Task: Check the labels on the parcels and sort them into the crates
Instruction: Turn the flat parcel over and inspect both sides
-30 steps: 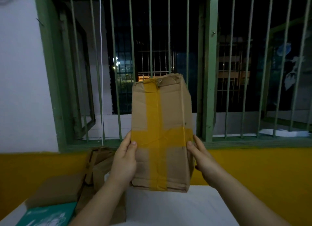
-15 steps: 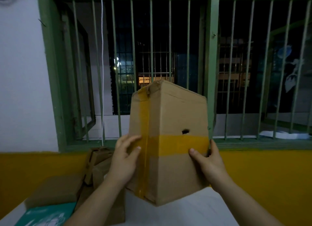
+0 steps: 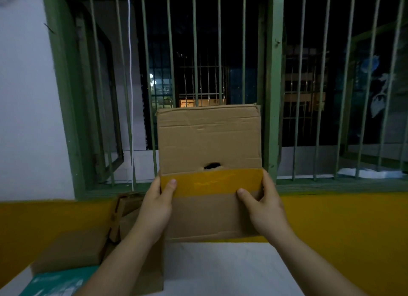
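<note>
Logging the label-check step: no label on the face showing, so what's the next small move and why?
Probably turn the cardboard parcel once more to bring a hidden face round. The left hand and right hand grip its sides, holding it above the white table, and this face shows only yellow tape and a small hole, no label.

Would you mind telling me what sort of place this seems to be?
Probably a plain indoor room used for parcel sorting, at night: a green barred window, a white table, open cardboard boxes, and a taped cardboard parcel.
</note>
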Demonstrator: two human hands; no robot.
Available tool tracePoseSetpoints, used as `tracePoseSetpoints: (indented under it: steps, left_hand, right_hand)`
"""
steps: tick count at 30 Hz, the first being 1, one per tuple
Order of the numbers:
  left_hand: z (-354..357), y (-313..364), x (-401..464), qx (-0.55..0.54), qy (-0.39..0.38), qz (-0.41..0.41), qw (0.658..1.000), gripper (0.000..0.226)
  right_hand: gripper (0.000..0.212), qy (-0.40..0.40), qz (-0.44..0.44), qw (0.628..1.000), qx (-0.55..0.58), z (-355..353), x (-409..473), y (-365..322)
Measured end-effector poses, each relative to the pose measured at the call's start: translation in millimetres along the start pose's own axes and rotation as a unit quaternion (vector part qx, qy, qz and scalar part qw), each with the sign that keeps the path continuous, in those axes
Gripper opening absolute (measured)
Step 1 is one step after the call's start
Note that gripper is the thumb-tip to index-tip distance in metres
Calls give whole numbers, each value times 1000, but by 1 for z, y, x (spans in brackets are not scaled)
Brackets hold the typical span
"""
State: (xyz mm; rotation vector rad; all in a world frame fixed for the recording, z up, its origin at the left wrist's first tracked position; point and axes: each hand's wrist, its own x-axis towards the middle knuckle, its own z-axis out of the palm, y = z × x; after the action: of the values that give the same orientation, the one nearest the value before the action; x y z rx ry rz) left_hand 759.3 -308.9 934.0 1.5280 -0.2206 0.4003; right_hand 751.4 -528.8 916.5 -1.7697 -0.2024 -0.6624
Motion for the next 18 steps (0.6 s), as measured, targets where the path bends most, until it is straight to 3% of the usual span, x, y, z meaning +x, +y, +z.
tracePoseSetpoints:
  steps: [9, 18]
  left_hand:
    - [-3, -2, 1, -7, 2, 11, 1000, 35]
    - [-2, -3, 0, 3, 23, 48, 999, 35]
  right_hand:
    - [64, -8, 12, 1000, 4, 4, -4, -2]
    - [52, -5, 12, 1000, 8, 6, -4, -2]
